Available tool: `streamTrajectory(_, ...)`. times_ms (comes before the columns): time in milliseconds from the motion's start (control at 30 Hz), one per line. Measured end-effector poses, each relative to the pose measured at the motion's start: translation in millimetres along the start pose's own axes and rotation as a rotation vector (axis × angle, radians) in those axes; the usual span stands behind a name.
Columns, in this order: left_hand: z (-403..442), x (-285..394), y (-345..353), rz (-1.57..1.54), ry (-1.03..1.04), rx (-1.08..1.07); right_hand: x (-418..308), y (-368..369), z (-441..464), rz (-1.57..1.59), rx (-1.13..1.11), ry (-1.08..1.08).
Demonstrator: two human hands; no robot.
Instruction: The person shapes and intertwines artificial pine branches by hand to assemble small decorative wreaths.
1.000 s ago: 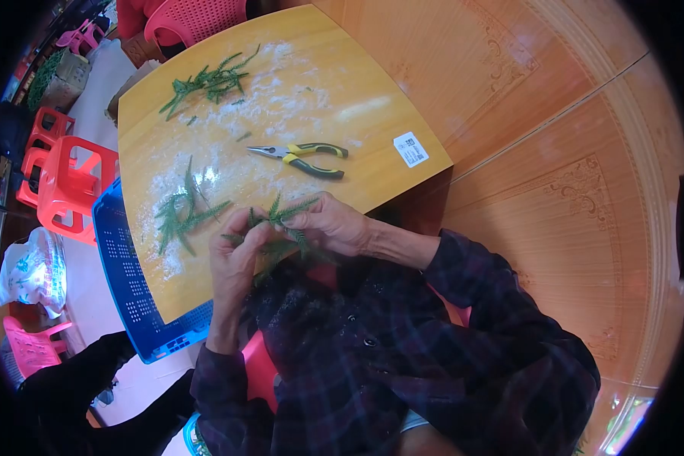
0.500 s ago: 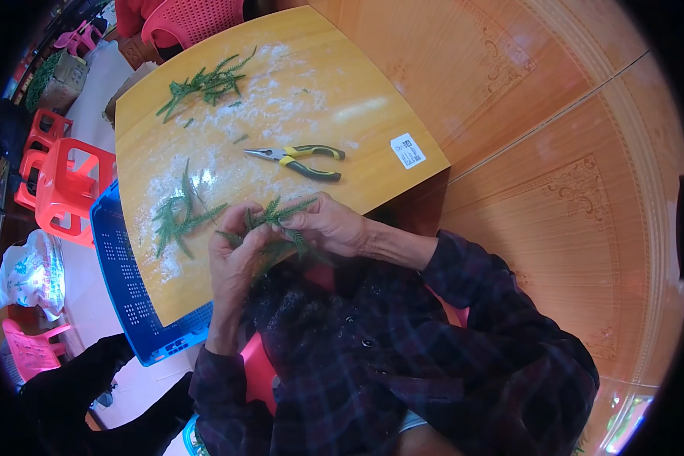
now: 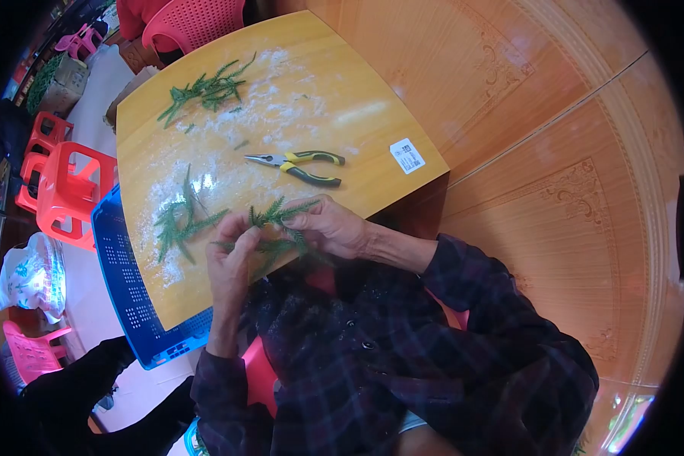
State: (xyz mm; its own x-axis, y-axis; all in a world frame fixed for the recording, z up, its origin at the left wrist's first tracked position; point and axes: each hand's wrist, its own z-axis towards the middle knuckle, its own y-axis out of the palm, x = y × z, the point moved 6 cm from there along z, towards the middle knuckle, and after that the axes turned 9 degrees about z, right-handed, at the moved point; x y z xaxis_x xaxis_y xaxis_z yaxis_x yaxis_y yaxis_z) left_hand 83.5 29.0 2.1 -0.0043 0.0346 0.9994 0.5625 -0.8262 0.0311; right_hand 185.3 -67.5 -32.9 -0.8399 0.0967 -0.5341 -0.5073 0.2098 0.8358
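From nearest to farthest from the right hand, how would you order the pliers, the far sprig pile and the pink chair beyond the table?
1. Pliers, on the table just beyond the right hand.
2. Far sprig pile, toward the table's far left.
3. Pink chair, past the table's far edge.

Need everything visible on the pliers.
Long-nose pliers: bare-metal nose, tapered, jaws closed or nearly so. Two curved grips, black or dark green with yellow, look like rubber or plastic and are spread apart. Lying flat on the yellow tabletop, nose toward picture left, white flecks scattered nearby. Only the tabletop touches them. Any markings are too small to read.
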Motion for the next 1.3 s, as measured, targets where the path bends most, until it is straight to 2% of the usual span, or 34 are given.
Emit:
streamTrajectory(200, -2.6, 3.5, 2.5, -0.027, -0.028, -0.007, 3.0, -9.0, 2.2, -0.027, -0.006, 0.013)
streamTrajectory(300, -1.4, 5.8, -6.1, 0.216, 0.015, 0.118, -0.9, -3.0, 1.0, -0.013, 0.031, -0.008)
streamTrajectory(400, 4.1, 58.0, -22.2, 0.349, 0.293, 0.291, 1.7, -9.6, 2.7, -0.034, 0.028, -0.003)
streamTrajectory(467, 8.6, 81.3, -43.8, 0.099, 0.448, 0.287, 0.9, -12.2, 3.1, -0.049, 0.027, -0.002)
streamTrajectory(500, 7.8, 105.1, -47.6, 0.073, 0.552, 0.277, 0.4, -10.0, 3.1, -0.046, 0.033, -0.005)
streamTrajectory(533, 9.1, 132.4, -50.0, 0.196, 0.597, 0.223, 1.0, -8.9, 3.0, -0.042, 0.040, -0.005)
streamTrajectory(567, 9.9, 149.1, -59.6, 0.093, 0.776, 0.114, 3.1, -9.4, 3.6, -0.033, 0.034, 0.009)
streamTrajectory(633, -0.6, 197.3, -61.0, -0.088, 0.936, 0.049, 4.0, -14.3, 5.2, -0.021, 0.022, 0.034)
streamTrajectory(667, -10.2, 224.5, -53.5, -0.003, 0.881, 0.439, 5.0, -16.2, 5.8, -0.001, 0.019, 0.049)
streamTrajectory(700, -14.1, 239.4, -65.0, -0.197, 0.759, -0.009, 5.7, -18.7, 5.3, 0.020, 0.018, 0.063)
streamTrajectory(767, -29.0, 294.2, -35.0, 0.221, 1.141, -0.248, 7.1, -21.6, 5.9, 0.043, 0.015, 0.079)
streamTrajectory(933, -76.8, 313.0, -36.6, 0.203, 1.267, -0.024, 6.4, -19.6, 5.5, 0.012, 0.044, 0.058)
streamTrajectory(967, -87.1, 307.3, -33.3, 0.289, 1.439, 0.318, 4.2, -15.6, 4.0, -0.018, 0.036, 0.075)
streamTrajectory(1000, -97.8, 297.4, -29.8, 0.361, 1.518, 0.732, 1.0, -10.7, 1.7, -0.048, 0.027, 0.091)
streamTrajectory(1133, -77.2, 273.4, -21.5, 0.529, 1.338, 0.676, -0.4, -5.7, -0.5, -0.085, 0.012, 0.062)
streamTrajectory(1300, -62.1, 259.4, -17.5, 0.645, 1.215, 0.660, 1.3, -6.7, -0.3, -0.117, 0.012, 0.053)
